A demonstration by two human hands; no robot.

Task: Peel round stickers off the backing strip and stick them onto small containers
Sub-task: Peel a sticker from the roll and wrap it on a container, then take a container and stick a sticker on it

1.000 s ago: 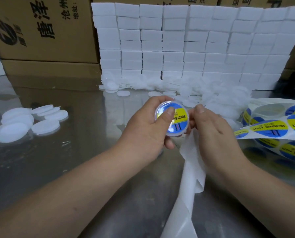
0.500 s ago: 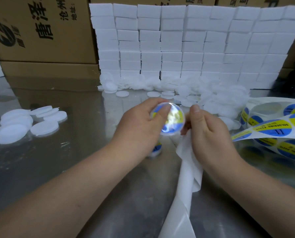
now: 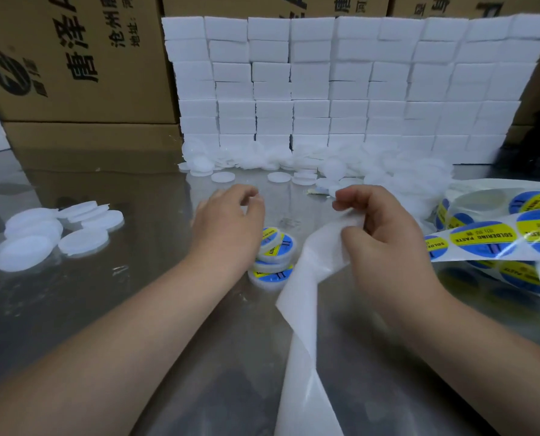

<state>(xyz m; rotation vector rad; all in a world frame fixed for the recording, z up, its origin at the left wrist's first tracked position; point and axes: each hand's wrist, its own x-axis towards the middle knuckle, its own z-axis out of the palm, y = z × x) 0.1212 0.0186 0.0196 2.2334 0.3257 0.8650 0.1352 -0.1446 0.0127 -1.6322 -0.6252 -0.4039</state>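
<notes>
Fingers of my left hand (image 3: 228,225): loosely curled and holding nothing, hovering over the worktop (image 3: 130,325) just above the labelled stack (image 3: 273,258).
Fingers of my right hand (image 3: 388,247): pinching the backing strip (image 3: 306,309), whose bare white tail hangs toward the near edge.
Step in hand: as I judge it, I am between containers. Finished ones are down, no blank is picked up yet, and no peeled sticker is on my fingers.
Next move: my left hand should reach far for a blank container (image 3: 223,177). My right should draw the strip so the next sticker lifts at its edge, then take it by the rim without creasing it.
Stickers (image 3: 482,236): round and glossy, blue with a yellow band reading SOLDERING PASTE. They sit in a row on the strip running right from my right hand to the roll (image 3: 479,201).
Labelled stack: about three small white round containers, stickers up, piled unevenly with the top one tilted. They lie between my hands.
Blank containers: low white discs scattered far, at the foot of the wall of white blocks (image 3: 325,89). A second group (image 3: 58,234) lies at the left.
</notes>
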